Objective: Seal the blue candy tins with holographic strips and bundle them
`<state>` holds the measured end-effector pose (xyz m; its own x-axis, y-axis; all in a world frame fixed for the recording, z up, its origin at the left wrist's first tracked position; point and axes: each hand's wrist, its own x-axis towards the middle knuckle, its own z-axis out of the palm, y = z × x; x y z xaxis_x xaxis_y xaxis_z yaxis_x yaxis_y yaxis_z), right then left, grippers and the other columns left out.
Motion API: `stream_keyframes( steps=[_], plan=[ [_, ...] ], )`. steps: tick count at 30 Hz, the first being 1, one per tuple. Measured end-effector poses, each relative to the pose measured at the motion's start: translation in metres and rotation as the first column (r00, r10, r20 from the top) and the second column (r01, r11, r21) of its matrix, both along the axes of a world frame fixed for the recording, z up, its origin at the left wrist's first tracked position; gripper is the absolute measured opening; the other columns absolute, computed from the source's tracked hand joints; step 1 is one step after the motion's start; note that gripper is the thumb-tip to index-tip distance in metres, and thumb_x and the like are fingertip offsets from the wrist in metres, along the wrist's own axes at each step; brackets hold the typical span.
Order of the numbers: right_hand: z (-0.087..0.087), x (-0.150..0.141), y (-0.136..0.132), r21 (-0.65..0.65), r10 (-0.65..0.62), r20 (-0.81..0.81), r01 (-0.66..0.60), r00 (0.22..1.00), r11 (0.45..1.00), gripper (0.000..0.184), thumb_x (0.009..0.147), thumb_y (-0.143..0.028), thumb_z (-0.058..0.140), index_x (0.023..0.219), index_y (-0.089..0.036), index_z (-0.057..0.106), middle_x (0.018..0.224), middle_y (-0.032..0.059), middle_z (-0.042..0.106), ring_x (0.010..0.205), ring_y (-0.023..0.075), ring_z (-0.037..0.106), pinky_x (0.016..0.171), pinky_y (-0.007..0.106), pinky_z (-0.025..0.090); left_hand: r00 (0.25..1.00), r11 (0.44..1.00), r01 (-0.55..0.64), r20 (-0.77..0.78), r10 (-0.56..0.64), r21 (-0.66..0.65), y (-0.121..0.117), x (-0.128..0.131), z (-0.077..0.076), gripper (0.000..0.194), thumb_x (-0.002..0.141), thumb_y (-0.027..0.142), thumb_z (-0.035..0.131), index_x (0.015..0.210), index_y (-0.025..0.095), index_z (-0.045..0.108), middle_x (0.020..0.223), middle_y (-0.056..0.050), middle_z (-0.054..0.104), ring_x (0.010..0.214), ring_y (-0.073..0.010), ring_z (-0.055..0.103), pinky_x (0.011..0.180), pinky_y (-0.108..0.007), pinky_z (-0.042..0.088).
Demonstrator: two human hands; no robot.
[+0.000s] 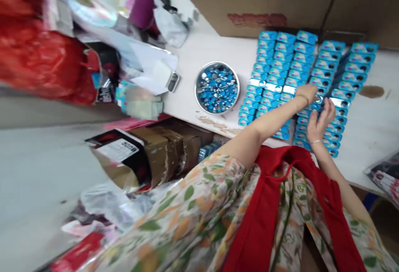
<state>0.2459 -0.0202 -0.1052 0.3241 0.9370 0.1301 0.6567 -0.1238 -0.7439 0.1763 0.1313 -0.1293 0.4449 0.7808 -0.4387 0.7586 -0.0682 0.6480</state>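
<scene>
Rows of small blue packets (282,72) lie in overlapping columns on a white table (202,52). My left hand (306,93) reaches over the middle columns; its fingers are curled down onto the packets and mostly hidden and blurred. Just to its right, my right hand (318,121) rests on the neighbouring column with its fingers stretched out over the packets. Each wrist wears a thin bangle. A round metal bowl (199,99) holding several small blue and silver pieces stands left of the packets.
A large cardboard box (280,2) stands behind the table. Red bags (40,60) and plastic wrappers pile up at the left. Brown cartons (165,151) sit under the table edge. A dark printed packet (385,176) lies at the right.
</scene>
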Motion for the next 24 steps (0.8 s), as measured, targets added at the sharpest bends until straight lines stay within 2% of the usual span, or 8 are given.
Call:
stream_keyframes(
  steps=[4,6,8,10,12,17,20,24],
  plan=[
    [0.015,-0.053,0.038,0.064,0.115,-0.027,-0.113,0.993,0.992,0.064,0.1,-0.06,0.043,0.153,-0.024,0.044,0.151,0.0185,0.048,0.146,0.0317,0.045,0.122,0.061,0.037,0.907,0.939,-0.309,0.343,0.244,0.15,-0.028,-0.105,0.011,0.027,0.097,0.044,0.066,0.084,0.02,0.066,0.082,-0.007,0.072,0.08,-0.0205,0.068,0.075,-0.032,0.051],
    [0.019,-0.106,0.071,0.061,0.326,-0.082,-0.322,0.942,0.945,0.062,0.099,-0.059,0.046,0.15,-0.025,0.047,0.146,0.0172,0.053,0.141,0.0301,0.05,0.12,0.057,0.041,0.726,0.808,-0.58,0.518,0.452,0.107,-0.047,-0.186,0.009,0.031,0.097,0.048,0.065,0.084,0.02,0.064,0.081,-0.003,0.07,0.074,-0.0158,0.065,0.072,-0.028,0.05],
    [0.015,-0.174,0.111,0.016,0.573,-0.116,-0.575,0.812,0.818,0.062,0.099,-0.06,0.046,0.148,-0.022,0.051,0.144,0.0173,0.057,0.138,0.0294,0.052,0.121,0.053,0.041,0.526,0.605,-0.796,0.524,0.67,0.025,-0.066,-0.267,0.006,0.033,0.094,0.051,0.068,0.085,0.02,0.063,0.078,-0.001,0.067,0.071,-0.0137,0.062,0.069,-0.025,0.05],
    [0.001,-0.246,0.149,-0.095,0.726,-0.094,-0.732,0.681,0.675,0.073,0.096,-0.062,0.051,0.153,-0.017,0.046,0.149,0.0206,0.053,0.142,0.032,0.049,0.123,0.053,0.039,0.391,0.439,-0.898,0.436,0.811,-0.012,-0.086,-0.337,0.003,0.033,0.09,0.049,0.071,0.08,0.02,0.06,0.071,0.002,0.062,0.065,-0.0119,0.058,0.065,-0.024,0.047],
    [-0.021,-0.31,0.18,-0.273,0.774,-0.027,-0.749,0.633,0.604,0.085,0.092,-0.06,0.059,0.16,-0.013,0.038,0.162,0.0233,0.04,0.151,0.0388,0.037,0.125,0.059,0.032,0.332,0.367,-0.929,0.356,0.874,-0.035,-0.108,-0.386,0.001,0.032,0.089,0.049,0.071,0.08,0.02,0.059,0.07,0.003,0.06,0.064,-0.0113,0.056,0.063,-0.022,0.047],
    [-0.072,-0.39,0.205,-0.516,0.75,0.165,-0.592,0.64,0.619,0.094,0.088,-0.056,0.066,0.164,-0.016,0.029,0.166,0.0234,0.033,0.147,0.0491,0.031,0.116,0.069,0.032,0.353,0.393,-0.911,0.26,0.899,-0.122,-0.158,-0.435,-0.006,0.034,0.085,0.054,0.068,0.082,0.02,0.062,0.067,0.003,0.059,0.06,-0.0111,0.054,0.06,-0.023,0.046],
    [-0.087,-0.392,0.203,-0.526,0.744,0.219,-0.566,0.631,0.635,0.079,0.095,-0.056,0.055,0.162,-0.02,0.036,0.161,0.022,0.04,0.135,0.0467,0.042,0.106,0.064,0.044,0.387,0.433,-0.881,0.234,0.892,-0.192,-0.17,-0.439,-0.01,0.033,0.085,0.052,0.067,0.08,0.02,0.062,0.066,0.003,0.058,0.06,-0.0114,0.054,0.059,-0.023,0.045],
    [-0.095,-0.378,0.211,-0.6,0.835,0.164,-0.619,0.525,0.506,0.062,0.096,-0.032,0.053,0.157,-0.024,0.046,0.159,0.0194,0.043,0.132,0.0427,0.047,0.101,0.057,0.05,0.429,0.486,-0.835,0.248,0.869,-0.257,-0.161,-0.436,-0.014,0.029,0.087,0.048,0.063,0.078,0.02,0.061,0.064,0.004,0.056,0.058,-0.0103,0.051,0.057,-0.022,0.043]
  ],
)
